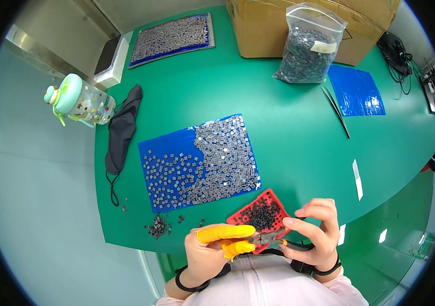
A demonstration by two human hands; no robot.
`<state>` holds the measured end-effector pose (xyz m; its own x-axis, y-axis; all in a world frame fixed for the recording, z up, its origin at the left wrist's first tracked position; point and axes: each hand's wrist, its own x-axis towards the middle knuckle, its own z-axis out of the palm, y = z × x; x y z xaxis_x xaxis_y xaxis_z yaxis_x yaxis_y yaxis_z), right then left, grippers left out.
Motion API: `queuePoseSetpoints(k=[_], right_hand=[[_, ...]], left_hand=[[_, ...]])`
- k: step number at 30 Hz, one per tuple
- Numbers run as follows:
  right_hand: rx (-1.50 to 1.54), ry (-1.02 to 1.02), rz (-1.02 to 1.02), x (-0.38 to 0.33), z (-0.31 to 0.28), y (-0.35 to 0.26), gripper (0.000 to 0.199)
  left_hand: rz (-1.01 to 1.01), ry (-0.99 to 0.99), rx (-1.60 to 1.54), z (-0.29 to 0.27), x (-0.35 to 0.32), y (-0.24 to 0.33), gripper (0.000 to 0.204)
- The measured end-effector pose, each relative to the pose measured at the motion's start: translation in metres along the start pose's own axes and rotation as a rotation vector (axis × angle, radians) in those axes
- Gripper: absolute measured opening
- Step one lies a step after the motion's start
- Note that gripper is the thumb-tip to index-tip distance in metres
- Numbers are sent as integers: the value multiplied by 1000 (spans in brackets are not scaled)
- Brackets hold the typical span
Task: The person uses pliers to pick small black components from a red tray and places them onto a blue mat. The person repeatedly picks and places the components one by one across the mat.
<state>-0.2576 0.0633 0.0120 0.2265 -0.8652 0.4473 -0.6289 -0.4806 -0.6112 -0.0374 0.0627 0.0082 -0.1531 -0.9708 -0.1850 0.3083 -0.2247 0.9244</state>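
My left hand (203,255) wears yellow finger covers (225,233) on the thumb and index finger. Their tips come together at the jaws of a small pair of pliers (267,238); whatever lies between them is too small to make out. My right hand (322,237) holds the pliers by their dark handles, which look spread apart. Both hands are above the near part of a red tray (270,193), partly covering it. Inside the tray is a heap of tiny black pieces (262,214). Left of it, a blue sheet (169,148) carries many small grey square pieces (227,163).
A small dark pile (159,227) lies by the near edge. To the left are a black mask (122,130) and a bottle (87,102). Farther back: a filled sheet (171,40), a cardboard box (258,30), a zip bag (309,53), tweezers (337,113) and another blue sheet (356,92).
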Motion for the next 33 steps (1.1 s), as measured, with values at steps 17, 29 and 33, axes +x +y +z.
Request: queuePoseSetpoints(k=[17,29,33], right_hand=[[37,-34,28,1,1,-1,54],[75,-80,15,-3,0,1,52],[96,-81,5,-3,1,-1,52]], left_hand=[[140,-32,103,-8,-1,-15,21],[110,-331,82,-1,2,-12,14],[98,-470,32,-14,2,-23,11]])
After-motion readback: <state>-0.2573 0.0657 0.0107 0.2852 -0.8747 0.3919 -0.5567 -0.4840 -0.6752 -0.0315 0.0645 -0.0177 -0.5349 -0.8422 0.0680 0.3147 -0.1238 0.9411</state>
